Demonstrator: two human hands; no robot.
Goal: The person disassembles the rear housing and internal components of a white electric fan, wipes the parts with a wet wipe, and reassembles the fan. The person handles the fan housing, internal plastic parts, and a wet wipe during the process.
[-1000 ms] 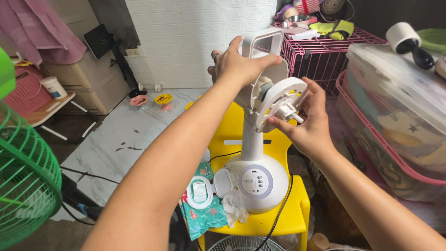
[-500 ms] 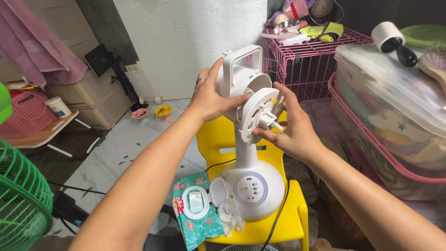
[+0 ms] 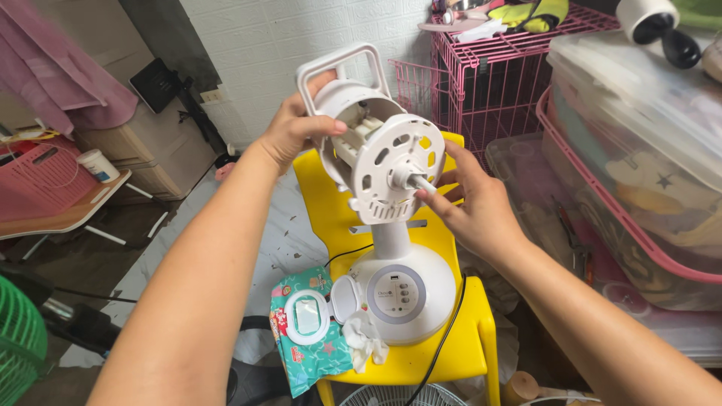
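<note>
Landmark: yellow chair [image 3: 338,203].

White fan [image 3: 391,225], blade and grille off, stands on the chair seat. Round base [image 3: 402,293] with a grey control ring sits near the seat's front edge. Short neck rises from the base to the motor head [image 3: 361,128], which is tilted back. A carry handle [image 3: 342,64] loops over the top of the head. The perforated front plate [image 3: 395,162] faces the camera, and the bare shaft [image 3: 419,181] sticks out of its centre.

Left hand [image 3: 293,131]: grips the motor head from the side above the chair back, fingers wrapped behind the housing, thumb laid across its upper front. Closed firmly on the head.

Right hand [image 3: 474,207]: held over the chair's right side, just in front of the plate. Fingers [image 3: 432,199] are narrowed, tips meeting at the shaft's end and touching it. Whether they actually pinch it cannot be told.

On the seat, left of the base: a teal wet wipe pack [image 3: 308,331] with its white flap lid open, overhanging the seat edge. A crumpled white wipe [image 3: 368,346] lies against the base front.

A black cord [image 3: 444,338] runs from behind the base down over the seat front.

Behind the chair: pink wire cage [image 3: 504,75]. Right of the chair: clear storage bins [image 3: 639,150] with pink rims. Far left of the chair: green fan grille [image 3: 19,338].
</note>
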